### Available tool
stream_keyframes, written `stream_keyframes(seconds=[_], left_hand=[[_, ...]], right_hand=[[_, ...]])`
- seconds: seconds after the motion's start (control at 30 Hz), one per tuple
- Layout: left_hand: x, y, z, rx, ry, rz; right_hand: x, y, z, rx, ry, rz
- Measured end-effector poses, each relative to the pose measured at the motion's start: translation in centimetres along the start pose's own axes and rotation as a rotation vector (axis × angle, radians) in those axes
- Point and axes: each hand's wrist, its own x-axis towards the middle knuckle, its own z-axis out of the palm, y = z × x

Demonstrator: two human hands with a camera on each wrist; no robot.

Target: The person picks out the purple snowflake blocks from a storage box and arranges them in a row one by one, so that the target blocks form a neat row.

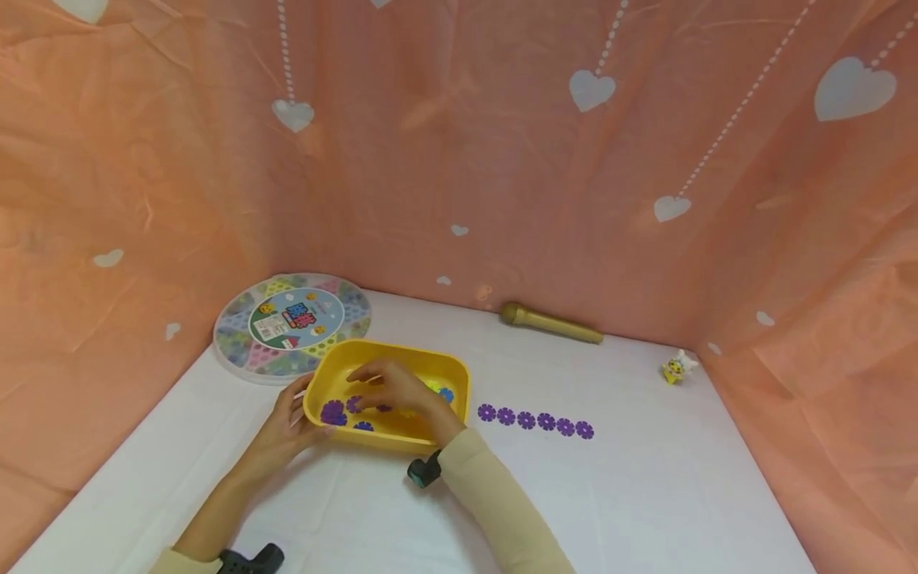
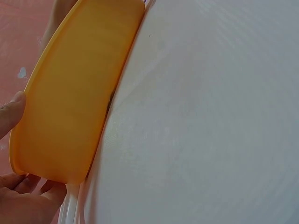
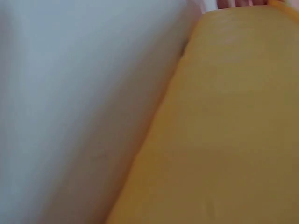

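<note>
The yellow tray (image 1: 394,441), at 7 o'clock from the head view's centre, is gripped at its 9 o'clock end by the left hand (image 1: 288,426), which is cut off in the left-wrist view. Purple discs (image 1: 333,412) inside are partly covered by the right hand (image 1: 390,385); whether any is pinched cannot be told.

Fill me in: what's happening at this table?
A person's left hand grips the left end of a yellow, rounded rectangular tub, while their right hand reaches inside among small purple and blue flower-shaped discs. Whether it has picked one up is hard to tell. To the tub's right, six purple flower-shaped discs lie in a row on the white-covered table. Behind the row lies a gold, microphone-shaped object.
</note>
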Motion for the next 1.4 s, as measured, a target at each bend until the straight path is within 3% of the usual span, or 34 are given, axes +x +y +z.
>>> stream_keyframes(seconds=[0.23,0.37,0.47,0.6,0.8,1.03,1.4], left_hand=[[0.0,0.1,0.0,-0.033,0.011,0.007],[-0.2,0.0,0.1,-0.047,0.014,0.006],[-0.3,-0.2,0.1,-0.036,0.012,0.018],[-0.4,-0.2,0.1,-0.018,0.006,0.022],[-0.5,-0.1,0.2,-0.016,0.007,0.047],[-0.4,-0.1,0.1,-0.02,-0.002,0.016],[-0.2,0.2,0.0,-0.001,-0.009,-0.021]], right_hand=[[0.3,0.3,0.4,-0.193,-0.108,-0.003],[0.5,0.6,0.8,-0.358,-0.151,-0.076],[0.6,0.6,1.0,-0.419,-0.16,-0.143],[0.7,0.6,1.2,-0.437,-0.171,-0.168],[0.7,0.8,1.5,-0.419,-0.175,-0.138],[0.4,0.5,1.4,-0.422,-0.16,-0.096],[0.5,0.5,1.0,-0.285,-0.13,-0.077]])
